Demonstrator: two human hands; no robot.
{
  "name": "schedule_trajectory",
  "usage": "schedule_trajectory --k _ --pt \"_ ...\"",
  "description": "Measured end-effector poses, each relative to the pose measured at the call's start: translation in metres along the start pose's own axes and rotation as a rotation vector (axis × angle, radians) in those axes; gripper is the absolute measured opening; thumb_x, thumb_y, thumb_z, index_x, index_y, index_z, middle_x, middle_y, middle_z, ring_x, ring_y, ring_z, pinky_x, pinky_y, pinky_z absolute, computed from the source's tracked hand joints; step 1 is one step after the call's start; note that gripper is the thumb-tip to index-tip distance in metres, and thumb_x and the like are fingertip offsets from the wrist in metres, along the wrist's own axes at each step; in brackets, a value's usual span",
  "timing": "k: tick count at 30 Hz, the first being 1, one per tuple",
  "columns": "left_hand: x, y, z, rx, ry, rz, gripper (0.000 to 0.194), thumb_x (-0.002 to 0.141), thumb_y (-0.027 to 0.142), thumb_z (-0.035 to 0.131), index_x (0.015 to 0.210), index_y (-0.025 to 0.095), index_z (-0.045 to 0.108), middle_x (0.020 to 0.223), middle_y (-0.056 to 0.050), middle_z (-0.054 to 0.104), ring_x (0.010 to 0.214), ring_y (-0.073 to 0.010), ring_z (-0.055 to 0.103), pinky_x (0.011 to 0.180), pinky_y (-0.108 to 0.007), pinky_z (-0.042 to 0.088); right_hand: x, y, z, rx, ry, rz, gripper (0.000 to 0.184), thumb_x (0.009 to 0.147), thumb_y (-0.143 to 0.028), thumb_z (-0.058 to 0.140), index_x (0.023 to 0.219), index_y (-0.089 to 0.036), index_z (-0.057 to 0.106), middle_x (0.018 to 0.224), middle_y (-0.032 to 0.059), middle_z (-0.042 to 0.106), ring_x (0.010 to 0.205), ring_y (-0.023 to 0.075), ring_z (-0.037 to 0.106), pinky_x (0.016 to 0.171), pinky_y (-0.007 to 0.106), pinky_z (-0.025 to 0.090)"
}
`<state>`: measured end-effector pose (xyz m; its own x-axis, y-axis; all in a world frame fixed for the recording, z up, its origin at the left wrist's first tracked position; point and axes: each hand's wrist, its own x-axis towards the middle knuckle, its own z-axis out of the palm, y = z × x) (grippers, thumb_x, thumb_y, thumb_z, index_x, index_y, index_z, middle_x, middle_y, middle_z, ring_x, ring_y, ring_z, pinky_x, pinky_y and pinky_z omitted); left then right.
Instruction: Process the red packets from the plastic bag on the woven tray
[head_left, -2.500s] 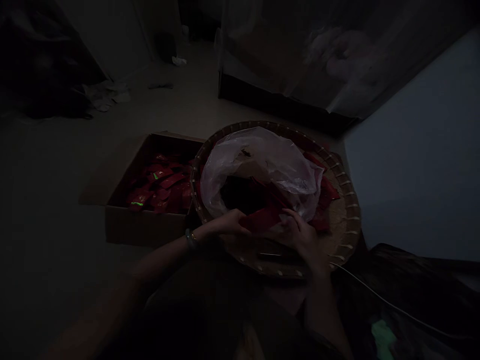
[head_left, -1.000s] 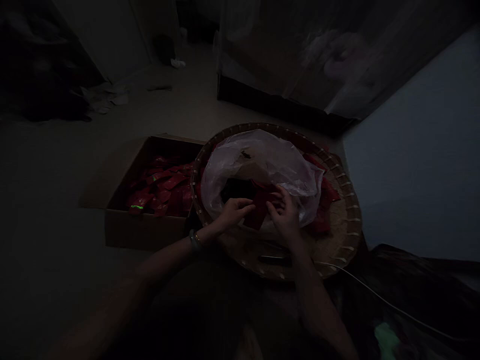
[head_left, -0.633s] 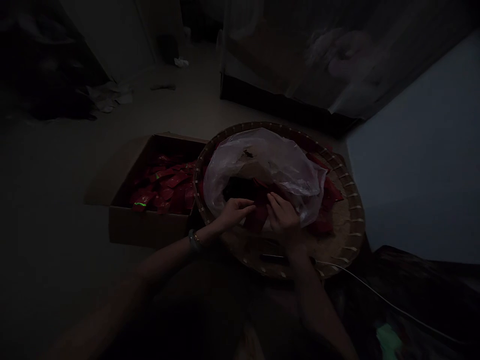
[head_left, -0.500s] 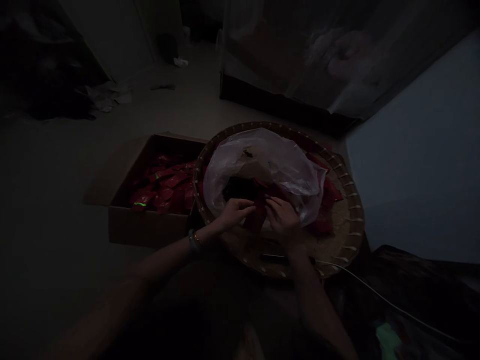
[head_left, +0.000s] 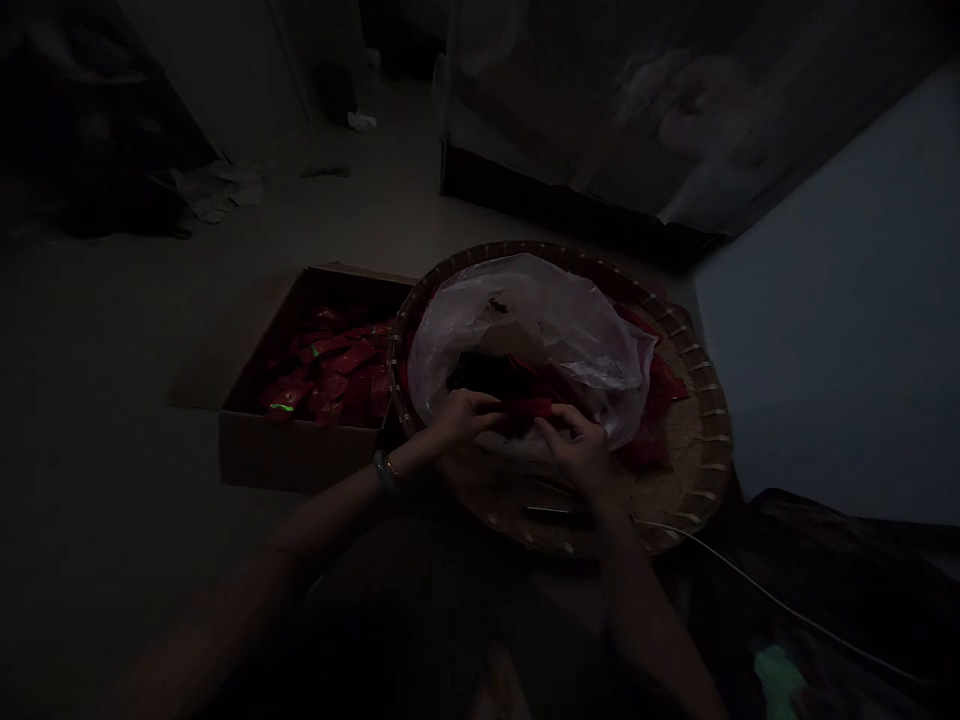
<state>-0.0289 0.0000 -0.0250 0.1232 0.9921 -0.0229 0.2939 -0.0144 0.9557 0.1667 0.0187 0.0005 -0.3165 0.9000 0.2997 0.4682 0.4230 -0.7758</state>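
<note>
Between my hands is a small red packet (head_left: 527, 407), held flat above the front of a clear plastic bag (head_left: 525, 290). My left hand (head_left: 466, 418) pinches its left end, and my right hand (head_left: 579, 440) grips its right end with thumb and fingers. The bag lies open in a round woven bamboo tray (head_left: 709, 430), with dark contents (head_left: 487, 375) that I cannot make out inside. More red packets (head_left: 652, 430) lie to the right of the bag. Below my right hand rests a slim tool (head_left: 551, 511) with a white cord.
Left of the tray stands an open cardboard box (head_left: 292, 455) holding many red packets (head_left: 337, 375). The white cord (head_left: 750, 580) runs off to the lower right. A pale wall (head_left: 832, 330) is at the right. The room is very dark.
The red packet, upright and hanging down before, now lies sideways between my hands. My right hand has moved slightly right and down; my left hand has shifted a little left.
</note>
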Motion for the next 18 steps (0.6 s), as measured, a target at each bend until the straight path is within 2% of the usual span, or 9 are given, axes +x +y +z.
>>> schedule_trajectory --k 4,8,11,15,18 --pt "0.001 0.005 -0.003 0.115 -0.005 0.025 0.019 0.077 0.023 0.063 0.091 0.017 0.073 0.081 -0.002 0.073 0.07 -0.0166 0.066 0.061 -0.021 0.047 0.002 -0.003 0.0 0.153 -0.217 0.187 0.027 0.076 -0.037 0.061 0.091 -0.015 0.066 0.076 0.0026 0.067 0.068 0.0163 0.06 0.063 0.027 0.048" --pt "0.008 0.007 -0.008 -0.009 0.003 0.047 0.03 0.076 0.026 0.065 0.103 0.017 0.069 0.098 -0.004 0.072 0.086 -0.0188 0.066 0.075 -0.024 0.049 0.008 0.003 0.0 0.266 -0.164 0.338 0.034 0.074 -0.041 0.062 0.093 -0.015 0.069 0.074 0.0029 0.069 0.065 0.017 0.061 0.064 0.03 0.05" --pt "0.012 0.008 -0.009 -0.16 0.052 -0.016 0.03 0.08 0.031 0.06 0.104 0.015 0.069 0.101 -0.006 0.071 0.091 -0.0193 0.065 0.079 -0.026 0.048 0.009 0.007 -0.001 0.388 -0.137 0.391 0.037 0.071 -0.043 0.065 0.096 -0.016 0.069 0.085 0.004 0.07 0.068 0.0174 0.063 0.067 0.032 0.052" --pt "0.015 0.007 -0.005 -0.217 0.062 -0.061 0.032 0.083 0.037 0.055 0.097 0.013 0.07 0.096 -0.006 0.071 0.086 -0.019 0.065 0.074 -0.026 0.049 0.005 0.003 0.0 0.589 -0.323 0.561 0.047 0.068 -0.047 0.069 0.103 -0.016 0.065 0.091 0.006 0.07 0.072 0.0202 0.066 0.071 0.036 0.054" --pt "0.014 0.003 -0.005 -0.092 0.047 -0.003 0.034 0.087 0.037 0.049 0.098 0.013 0.069 0.096 -0.008 0.071 0.086 -0.0196 0.064 0.075 -0.029 0.05 0.003 0.003 0.001 0.714 -0.392 0.684 0.053 0.071 -0.055 0.064 0.108 -0.017 0.063 0.095 0.0069 0.07 0.084 0.0246 0.066 0.076 0.039 0.054"
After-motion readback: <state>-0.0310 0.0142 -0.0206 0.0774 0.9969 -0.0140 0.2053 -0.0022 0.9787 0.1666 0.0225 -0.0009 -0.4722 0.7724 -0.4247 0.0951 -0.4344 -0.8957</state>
